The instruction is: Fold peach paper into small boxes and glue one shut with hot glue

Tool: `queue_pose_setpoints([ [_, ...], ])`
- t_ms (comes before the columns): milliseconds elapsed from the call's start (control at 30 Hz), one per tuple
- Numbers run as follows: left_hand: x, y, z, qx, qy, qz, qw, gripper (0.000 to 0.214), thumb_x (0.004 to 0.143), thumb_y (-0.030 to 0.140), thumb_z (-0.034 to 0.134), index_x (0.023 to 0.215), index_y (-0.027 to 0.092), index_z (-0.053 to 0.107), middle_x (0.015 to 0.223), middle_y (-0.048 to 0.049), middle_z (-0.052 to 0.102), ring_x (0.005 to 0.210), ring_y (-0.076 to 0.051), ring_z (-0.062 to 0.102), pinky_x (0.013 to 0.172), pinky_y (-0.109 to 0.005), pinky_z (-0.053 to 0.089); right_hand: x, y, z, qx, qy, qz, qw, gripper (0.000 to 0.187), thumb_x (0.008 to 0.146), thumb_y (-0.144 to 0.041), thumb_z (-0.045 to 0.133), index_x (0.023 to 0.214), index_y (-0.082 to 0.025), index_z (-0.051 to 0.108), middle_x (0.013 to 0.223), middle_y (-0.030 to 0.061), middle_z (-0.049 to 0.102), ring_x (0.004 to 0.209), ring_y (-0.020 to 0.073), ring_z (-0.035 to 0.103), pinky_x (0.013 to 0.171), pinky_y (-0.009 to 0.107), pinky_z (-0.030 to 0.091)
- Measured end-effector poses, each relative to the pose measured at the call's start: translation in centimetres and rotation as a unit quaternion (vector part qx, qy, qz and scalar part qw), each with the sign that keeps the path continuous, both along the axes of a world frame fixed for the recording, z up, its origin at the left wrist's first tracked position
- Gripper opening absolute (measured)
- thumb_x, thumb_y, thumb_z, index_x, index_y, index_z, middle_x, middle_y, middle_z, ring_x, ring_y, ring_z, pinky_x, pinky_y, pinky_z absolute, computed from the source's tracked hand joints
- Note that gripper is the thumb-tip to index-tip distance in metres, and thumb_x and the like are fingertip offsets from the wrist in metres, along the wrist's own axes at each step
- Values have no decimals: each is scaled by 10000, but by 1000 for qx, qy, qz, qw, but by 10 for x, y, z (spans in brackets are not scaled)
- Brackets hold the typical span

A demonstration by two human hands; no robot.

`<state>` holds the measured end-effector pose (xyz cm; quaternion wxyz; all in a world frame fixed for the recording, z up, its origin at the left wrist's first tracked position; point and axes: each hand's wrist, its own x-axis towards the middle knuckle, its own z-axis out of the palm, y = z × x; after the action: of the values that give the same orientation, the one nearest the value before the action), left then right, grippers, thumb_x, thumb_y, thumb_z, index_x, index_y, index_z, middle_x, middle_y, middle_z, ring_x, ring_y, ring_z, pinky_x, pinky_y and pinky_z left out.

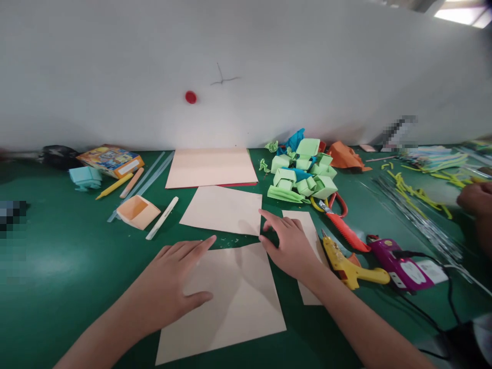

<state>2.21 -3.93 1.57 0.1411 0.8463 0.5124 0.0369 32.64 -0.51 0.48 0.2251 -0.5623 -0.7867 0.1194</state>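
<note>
My left hand (172, 279) is open, fingers stretched and thumb spread, over the left part of a large pale peach paper sheet (238, 297). A smaller peach sheet (223, 207) lies just beyond it, its near edge torn or cut a little unevenly. My right hand (290, 246) is at the right edge of this smaller sheet, thumb and index finger apart; the fingertips seem to touch the edge, without a grip on it. Partly under my right hand and forearm lies a narrow peach strip (302, 223). Small paper scraps lie between the two sheets.
Stacked peach sheets (211, 169) lie by the wall. Left are a folded peach paper box (132, 212) and a white stick (163, 218). Right are green folded papers (302, 177), scissors (338, 204), an orange-handled cutter (348, 230), a yellow glue gun (349, 266), a purple power socket (402, 266) and another person's hand (476, 200).
</note>
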Motion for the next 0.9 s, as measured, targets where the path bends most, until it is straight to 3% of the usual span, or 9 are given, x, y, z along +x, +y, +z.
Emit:
queue_pose_setpoints([
  [67,-9,2,2,-7,9,-2,1000,1040,727,650,737,1597,350,253,1516,-89,517,1362,-388,476,1060,-495,418,2,-2,1,-12,17,14,1000,547,931,-238,554,1469,-222,459,955,40,701,896,237,604,942,441,402],
  [167,-18,4,2,-22,27,10,999,1038,710,636,749,1589,356,275,1522,-101,499,1382,-411,441,1070,-521,402,2,-3,2,-19,8,28,999,506,943,-209,547,1446,-241,503,882,24,680,851,222,585,907,418,410],
  [333,-21,7,1,-61,13,17,998,986,718,560,767,1572,399,301,1497,-93,500,1350,-400,464,1048,-519,432,-1,-3,6,-31,-33,119,992,321,1017,-272,475,1284,-317,648,1143,52,681,1041,253,539,923,433,387],
  [400,-22,9,1,-63,-1,17,998,955,723,535,771,1561,402,332,1499,-93,491,1348,-399,470,1058,-519,433,-1,-2,6,-26,-57,110,992,312,1022,-295,468,1269,-327,656,1206,57,659,1083,268,522,949,465,370],
  [533,-25,13,3,-78,-46,35,995,837,826,426,691,1570,400,308,1535,-78,468,1326,-355,526,1026,-448,491,5,1,2,6,-100,30,995,325,1004,-306,473,1274,-303,653,1247,97,625,1127,317,493,946,512,369],
  [667,-23,18,8,-86,-92,96,987,671,922,367,563,1558,376,349,1564,-44,466,1368,-311,519,1067,-424,486,11,1,-2,17,-102,-5,995,329,1008,-329,461,1273,-268,646,1315,117,592,1175,342,480,962,538,372],
  [800,-17,20,12,-70,-166,171,968,687,881,418,618,1532,338,415,1446,-75,596,1262,-328,616,977,-419,555,7,-5,1,1,-31,46,998,406,1011,-325,472,1407,-261,533,1390,111,581,1228,323,479,1008,523,374],
  [900,-15,21,13,-86,-261,223,935,739,811,433,700,1503,349,456,1345,-70,663,1159,-324,678,868,-391,610,2,-9,3,-24,34,80,996,504,997,-281,501,1496,-276,429,1315,93,643,1184,291,527,1009,502,389],
])
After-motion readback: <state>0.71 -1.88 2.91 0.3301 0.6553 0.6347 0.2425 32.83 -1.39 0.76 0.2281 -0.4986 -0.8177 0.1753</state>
